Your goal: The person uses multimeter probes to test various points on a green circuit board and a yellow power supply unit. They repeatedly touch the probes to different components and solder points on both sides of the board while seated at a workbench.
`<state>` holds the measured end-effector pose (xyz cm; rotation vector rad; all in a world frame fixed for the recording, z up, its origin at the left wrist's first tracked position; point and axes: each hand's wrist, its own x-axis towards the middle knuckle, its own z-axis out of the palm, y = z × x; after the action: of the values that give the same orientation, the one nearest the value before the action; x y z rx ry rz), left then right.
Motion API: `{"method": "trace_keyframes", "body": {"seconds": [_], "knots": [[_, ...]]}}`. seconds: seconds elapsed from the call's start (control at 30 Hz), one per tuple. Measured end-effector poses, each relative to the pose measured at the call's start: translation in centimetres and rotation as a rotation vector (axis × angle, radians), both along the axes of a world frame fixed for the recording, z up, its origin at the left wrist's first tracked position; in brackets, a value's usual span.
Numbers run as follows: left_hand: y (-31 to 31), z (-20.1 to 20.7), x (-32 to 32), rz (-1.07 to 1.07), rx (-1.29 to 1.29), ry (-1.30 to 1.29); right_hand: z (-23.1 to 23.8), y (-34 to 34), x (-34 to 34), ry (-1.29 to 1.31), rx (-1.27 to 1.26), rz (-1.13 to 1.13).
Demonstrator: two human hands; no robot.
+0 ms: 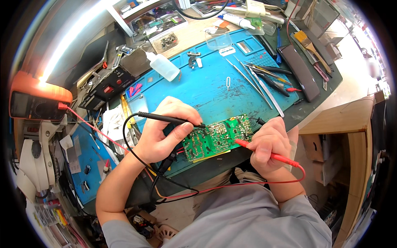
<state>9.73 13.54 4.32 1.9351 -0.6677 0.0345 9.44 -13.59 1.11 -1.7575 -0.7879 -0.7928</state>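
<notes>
Blue work mat (202, 105) over most of the bench: smooth rubbery sheet, scuffed dark in the middle, a fine grid of small recesses moulded into its far right part. Multimeter (39, 99) at far left: boxy, orange rounded casing round a dark face, red lead plugged in. Printed circuit board (217, 138) at the mat's near edge, between the two hands: green, rectangular, glossy, crowded with silvery solder joints and small dark parts, set at a slant. Squeeze bottle (164, 67) lying beyond: translucent milky plastic, soft cylinder. Probes slim and tapered, one black (163, 118), one red (285, 159), each trailing a thin flexible lead. Wire loop pin (228, 83) flat on the mat: bare metal, narrow oval. Left hand (167, 130): wrist angled inward, fingers curled, thumb and forefinger closed on the black probe, which lies nearly level, tip at the board's far edge; contact unclear. Right hand (271, 144): fingers bunched, thumb pressed in, closed round the red probe, tip pointing left over the board's face; cannot tell whether it touches.
</notes>
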Motion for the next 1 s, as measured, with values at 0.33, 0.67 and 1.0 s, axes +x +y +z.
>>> {"method": "trace_keyframes", "body": {"seconds": [0.33,0.67,1.0], "knots": [[-0.26,0.16,-0.07,0.017,-0.011,0.021,0.05,0.00,0.15,-0.017,0.004,-0.007],[-0.26,0.13,-0.01,0.019,-0.021,0.029,-0.01,-0.01,0.25,-0.036,0.006,0.000],[-0.19,0.12,0.02,0.015,-0.016,0.022,0.04,0.00,0.31,-0.060,-0.001,-0.008]]}}
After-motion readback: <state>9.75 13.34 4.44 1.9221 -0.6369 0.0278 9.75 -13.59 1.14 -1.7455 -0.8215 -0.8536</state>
